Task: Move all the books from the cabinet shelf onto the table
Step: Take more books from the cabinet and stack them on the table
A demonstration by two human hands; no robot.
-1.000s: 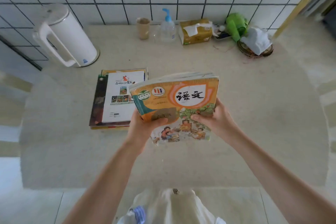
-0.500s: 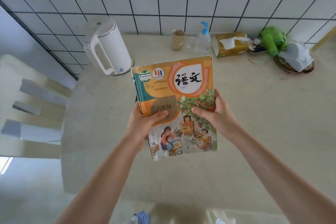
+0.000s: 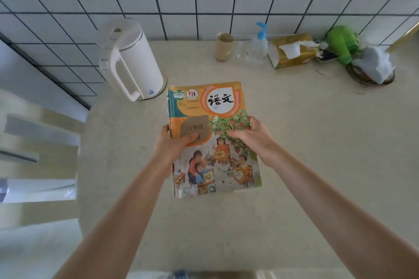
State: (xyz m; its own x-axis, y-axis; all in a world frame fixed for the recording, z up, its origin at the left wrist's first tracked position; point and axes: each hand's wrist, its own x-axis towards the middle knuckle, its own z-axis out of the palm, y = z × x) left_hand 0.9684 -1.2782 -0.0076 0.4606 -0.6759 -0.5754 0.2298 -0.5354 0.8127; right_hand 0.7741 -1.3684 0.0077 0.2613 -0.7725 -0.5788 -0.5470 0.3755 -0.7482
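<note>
An orange and green textbook [image 3: 213, 158] with children drawn on its cover lies face up over the middle of the beige table [image 3: 317, 142]. My left hand [image 3: 172, 145] grips its left edge, thumb on the cover. My right hand [image 3: 249, 136] grips its right edge, thumb on the cover too. The book covers the stack of books seen earlier on the table, and I cannot tell whether it rests on them. No cabinet shelf is in view.
A white kettle [image 3: 129, 61] stands just left of the book's top. Along the tiled wall stand a beige cup [image 3: 224, 46], a pump bottle [image 3: 258, 47], a tissue box [image 3: 292, 51], a green object [image 3: 342, 42] and a cloth on a coaster [image 3: 374, 63]. A white chair [image 3: 38, 142] is at left.
Both hands carried the textbook left and down over the stack of books, which it now hides. The book has tilted flatter, its cover facing straight up.
</note>
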